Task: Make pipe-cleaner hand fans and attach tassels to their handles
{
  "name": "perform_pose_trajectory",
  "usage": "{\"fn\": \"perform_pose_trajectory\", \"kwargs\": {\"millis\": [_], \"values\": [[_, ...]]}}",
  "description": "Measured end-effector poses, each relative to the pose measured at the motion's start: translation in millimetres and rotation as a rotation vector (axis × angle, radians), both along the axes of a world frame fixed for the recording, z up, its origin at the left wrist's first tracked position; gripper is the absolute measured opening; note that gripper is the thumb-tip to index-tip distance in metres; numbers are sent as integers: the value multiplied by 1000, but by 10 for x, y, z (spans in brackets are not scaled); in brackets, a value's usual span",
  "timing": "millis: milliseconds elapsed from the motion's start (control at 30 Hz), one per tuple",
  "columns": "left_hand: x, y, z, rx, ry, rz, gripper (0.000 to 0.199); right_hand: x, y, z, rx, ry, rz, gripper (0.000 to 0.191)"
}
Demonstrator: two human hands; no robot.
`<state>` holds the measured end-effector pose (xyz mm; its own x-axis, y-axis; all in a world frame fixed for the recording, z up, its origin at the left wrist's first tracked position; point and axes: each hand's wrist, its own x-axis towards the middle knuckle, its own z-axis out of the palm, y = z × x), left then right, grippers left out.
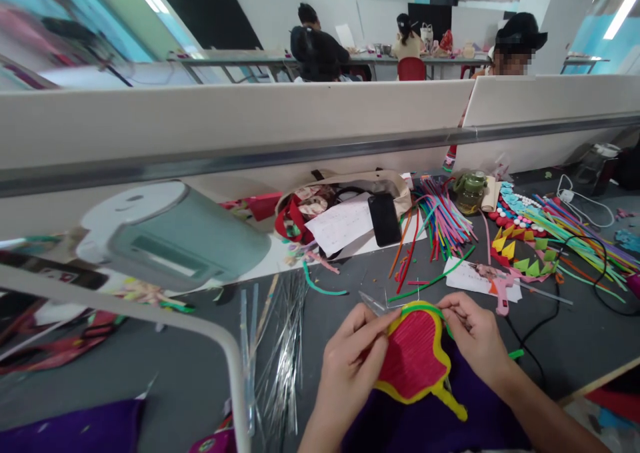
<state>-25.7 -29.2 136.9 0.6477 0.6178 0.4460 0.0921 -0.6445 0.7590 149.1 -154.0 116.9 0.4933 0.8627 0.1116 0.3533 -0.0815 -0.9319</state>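
Observation:
Between my hands is a pipe cleaner shape, filled with red strands and edged in yellow, with a short yellow stem at its lower right. A green pipe cleaner runs along the top of its yellow border. My left hand pinches the shape's upper left edge, thumb and forefinger closed on it. At the upper right, my right hand has its fingers closed on the green pipe cleaner, whose end passes behind the hand. Purple cloth lies below the shape.
Bundled pipe cleaners lie behind my hands, near a black phone. A pink glue gun with a black cord is at right. Thin metal wires and a white lamp arm are at left. A low partition bounds the table.

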Motion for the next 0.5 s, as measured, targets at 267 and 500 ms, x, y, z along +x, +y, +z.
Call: {"fn": "perform_pose_trajectory", "kwargs": {"millis": [267, 500], "values": [[36, -14, 43, 1, -7, 7, 34, -40, -72, -159, 16, 36, -35, 16], [15, -29, 56, -10, 32, 26, 33, -54, -36, -149, 26, 19, -45, 16]]}}
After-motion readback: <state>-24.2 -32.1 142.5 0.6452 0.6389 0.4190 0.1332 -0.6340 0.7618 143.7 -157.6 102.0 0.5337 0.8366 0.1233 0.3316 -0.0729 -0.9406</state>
